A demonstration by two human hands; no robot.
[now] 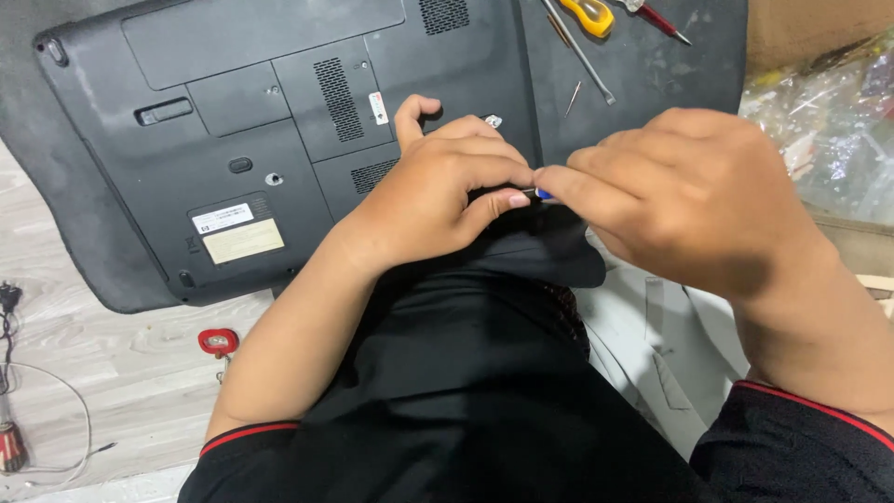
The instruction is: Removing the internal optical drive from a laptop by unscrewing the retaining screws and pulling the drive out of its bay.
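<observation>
Blue-tipped tool (542, 194) pinched between fingers (507, 173) of both hands.

Even, fairly bright overhead light falls on my left grip (438, 182) and right grip (670, 191). Soft shadow pools just below my right grip's knuckles. Faint sheen marks the dark laptop base (233, 121) beyond my left grip. Focus is sharp centrally; plastic bags (829, 130) beyond my right grip glare slightly.

A dark mat (84, 224) covers the pale wooden floor (121, 373); a laptop (233, 121) lies face-down there, screwdrivers (587, 14) probably at its far edge.
</observation>
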